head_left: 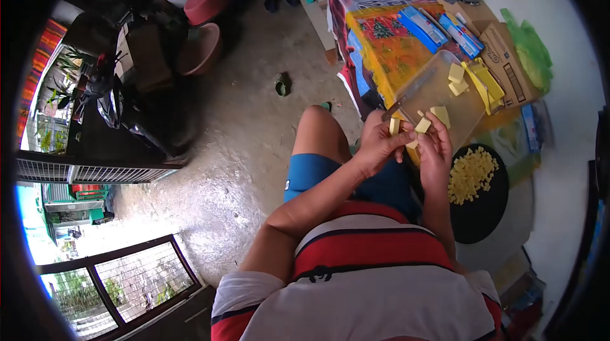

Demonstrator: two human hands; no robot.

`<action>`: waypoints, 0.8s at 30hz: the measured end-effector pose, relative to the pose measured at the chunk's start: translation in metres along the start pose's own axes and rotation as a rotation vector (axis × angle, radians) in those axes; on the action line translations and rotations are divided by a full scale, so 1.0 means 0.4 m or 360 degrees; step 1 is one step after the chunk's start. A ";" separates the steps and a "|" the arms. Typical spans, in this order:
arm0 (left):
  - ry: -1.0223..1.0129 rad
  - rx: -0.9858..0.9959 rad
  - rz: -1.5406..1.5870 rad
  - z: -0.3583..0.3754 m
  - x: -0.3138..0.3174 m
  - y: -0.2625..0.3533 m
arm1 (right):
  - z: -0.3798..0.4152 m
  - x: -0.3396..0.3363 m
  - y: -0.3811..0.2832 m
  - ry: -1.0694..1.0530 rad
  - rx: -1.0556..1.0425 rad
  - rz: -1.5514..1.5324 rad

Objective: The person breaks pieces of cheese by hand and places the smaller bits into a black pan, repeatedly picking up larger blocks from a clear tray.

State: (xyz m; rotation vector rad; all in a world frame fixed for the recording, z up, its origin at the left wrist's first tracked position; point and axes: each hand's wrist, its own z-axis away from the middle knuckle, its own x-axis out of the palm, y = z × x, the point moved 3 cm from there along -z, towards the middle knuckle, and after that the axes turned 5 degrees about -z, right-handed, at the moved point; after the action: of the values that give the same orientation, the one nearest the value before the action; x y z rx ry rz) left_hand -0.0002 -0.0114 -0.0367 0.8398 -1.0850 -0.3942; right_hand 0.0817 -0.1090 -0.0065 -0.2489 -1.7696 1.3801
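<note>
My left hand (381,144) is closed around a pale yellow piece (394,126), its fingers close to my other hand. My right hand (434,149) pinches another yellow block (422,125) between thumb and fingers. Both hands are over the near edge of a clear plastic tray (470,118). A larger yellow block (440,115) lies on the tray beside my right fingers, and more blocks (456,74) rest at its far end. A knife (397,104) lies at the tray's left side. Many small yellow cubes (471,176) are heaped on a round black plate (486,220).
Blue boxes (422,28), a yellow wrapper (486,83), a cardboard box (508,64) and a green plastic bag (528,55) are on the cloth-covered table (381,55). Basins (202,48), a motorcycle (108,87) and a slipper (282,84) are on the floor.
</note>
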 end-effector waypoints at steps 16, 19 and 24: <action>-0.0059 -0.0154 -0.0335 -0.025 0.022 -0.007 | 0.019 -0.143 -0.050 0.0075 0.0112 0.0259; -0.0070 -0.0174 -0.0367 -0.027 0.032 -0.011 | 0.024 -0.170 -0.069 0.0044 0.0106 0.0277; -0.0112 -0.0189 -0.0352 -0.032 0.049 -0.020 | 0.033 -0.193 -0.084 -0.0019 0.0140 0.0158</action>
State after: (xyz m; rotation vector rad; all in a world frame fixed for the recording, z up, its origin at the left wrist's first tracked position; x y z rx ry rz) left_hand 0.0209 -0.0240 -0.0334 0.8478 -1.0257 -0.6716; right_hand 0.1309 -0.1780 -0.0158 -0.2850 -1.7215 1.5288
